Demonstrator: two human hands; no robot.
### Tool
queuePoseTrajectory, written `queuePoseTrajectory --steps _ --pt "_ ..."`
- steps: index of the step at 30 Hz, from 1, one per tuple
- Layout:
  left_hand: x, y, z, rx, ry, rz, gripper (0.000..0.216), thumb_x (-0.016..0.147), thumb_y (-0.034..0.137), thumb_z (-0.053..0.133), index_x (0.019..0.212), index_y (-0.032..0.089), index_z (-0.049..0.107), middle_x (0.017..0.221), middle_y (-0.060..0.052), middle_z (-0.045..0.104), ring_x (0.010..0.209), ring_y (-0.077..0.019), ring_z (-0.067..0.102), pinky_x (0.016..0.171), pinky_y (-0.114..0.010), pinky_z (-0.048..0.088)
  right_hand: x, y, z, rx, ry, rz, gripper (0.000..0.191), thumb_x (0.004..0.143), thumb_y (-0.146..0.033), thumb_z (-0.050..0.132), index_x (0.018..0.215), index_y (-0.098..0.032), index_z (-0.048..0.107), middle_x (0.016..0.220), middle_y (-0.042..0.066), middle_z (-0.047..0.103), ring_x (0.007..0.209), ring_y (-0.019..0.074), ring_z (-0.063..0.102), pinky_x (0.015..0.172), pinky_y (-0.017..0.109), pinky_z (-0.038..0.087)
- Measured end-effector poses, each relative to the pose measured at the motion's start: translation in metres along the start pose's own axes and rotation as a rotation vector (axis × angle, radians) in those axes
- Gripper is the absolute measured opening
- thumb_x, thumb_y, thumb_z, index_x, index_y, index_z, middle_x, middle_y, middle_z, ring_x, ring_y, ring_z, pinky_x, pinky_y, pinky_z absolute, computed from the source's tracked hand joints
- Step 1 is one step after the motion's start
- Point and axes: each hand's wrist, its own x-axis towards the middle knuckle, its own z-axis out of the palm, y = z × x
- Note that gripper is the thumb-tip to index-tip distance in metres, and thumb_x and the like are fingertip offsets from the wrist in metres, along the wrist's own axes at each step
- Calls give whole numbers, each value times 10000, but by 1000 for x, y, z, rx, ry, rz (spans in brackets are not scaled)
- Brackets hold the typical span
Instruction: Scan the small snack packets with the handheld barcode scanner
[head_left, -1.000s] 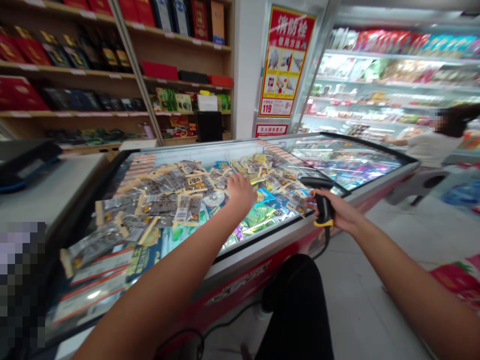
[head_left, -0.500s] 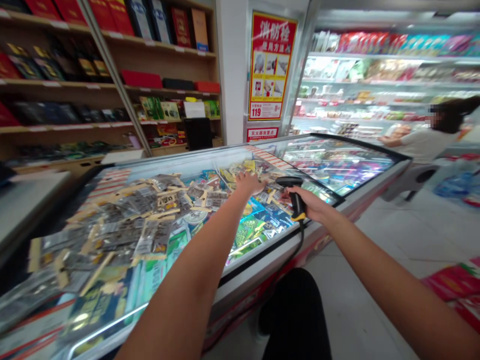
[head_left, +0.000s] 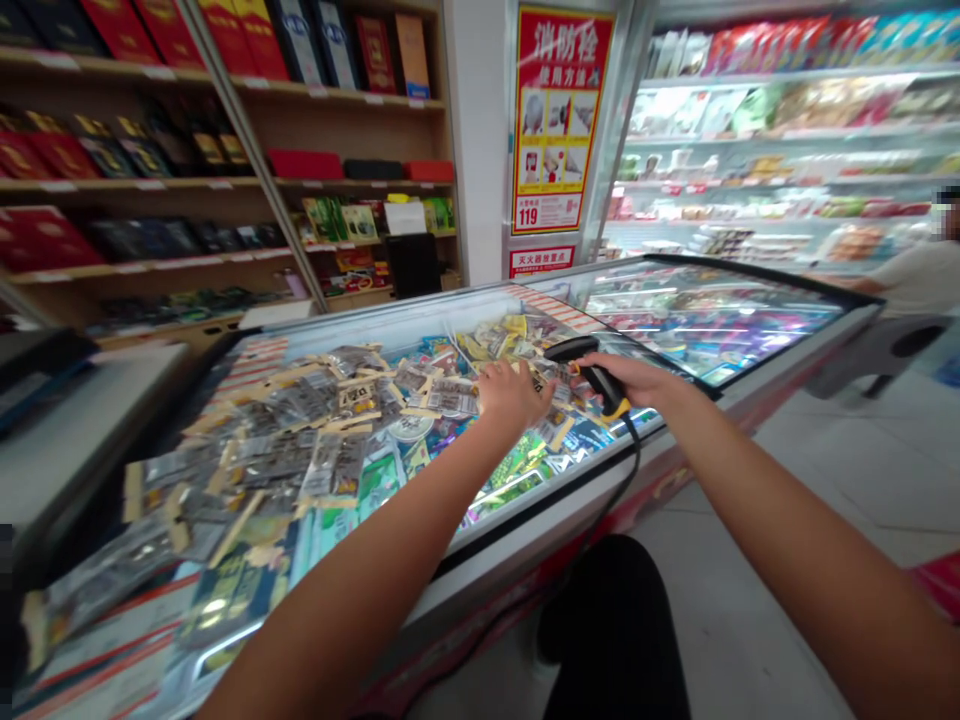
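Note:
My right hand [head_left: 630, 378] is wrapped round the handle of a black barcode scanner [head_left: 611, 395] with yellow trim, its cable hanging from the grip. The scanner's head points left, toward my left hand [head_left: 517, 395]. That hand's fingers are curled over a small clear snack packet [head_left: 555, 425] with tan edges; part of it is hidden beneath them. Many similar packets [head_left: 330, 465] lie piled on the left of the glass-topped chest freezer [head_left: 465, 555]. Colourful bags [head_left: 525, 455] show under my left wrist.
Shelves of boxes and bottles [head_left: 360, 95] stand behind the freezer. A white counter [head_left: 97, 420] is at the left. At the right, a person [head_left: 900, 275] is by the lit refrigerated shelves [head_left: 750, 130]. The scanner cable [head_left: 607, 510] hangs down the freezer's front.
My left hand has drawn back toward me with a packet under its fingers. The scanner has tilted and stays close to that hand. The view has turned slightly left.

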Motion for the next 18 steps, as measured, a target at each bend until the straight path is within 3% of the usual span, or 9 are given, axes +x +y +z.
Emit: queuePoseTrajectory --steps 3,6,12,18 --pt "-11 -20 -4 -75 70 26 853 994 707 181 1573 118 391 1518 -248 511 1353 -412 524 1047 -518 464 -7 -6 -1 81 13 -45 87 889 -248 645 892 -187 582 639 1 612 434 106 517 357 198 436" --pt "-23 -52 -4 -52 58 85 790 1027 653 178 1607 136 317 1603 -225 422 1438 -368 459 1116 -484 424 -6 -11 0 223 11 -130 76 868 -212 620 889 -186 551 626 -27 560 406 70 450 346 161 379" --pt "-50 -116 0 164 31 232 455 1050 382 333 1363 180 595 1388 -148 619 1324 -294 530 1111 -436 420 22 -36 8 530 -89 -206 67 848 -164 563 894 -184 518 597 -51 506 408 56 435 389 144 406" --pt "-60 -149 -14 281 -1 173 355 1008 309 408 1256 188 632 1325 -135 644 1250 -296 574 1044 -430 458 55 -61 7 674 -117 -204 123 821 -128 552 886 -212 490 604 -51 511 436 64 423 404 130 403"
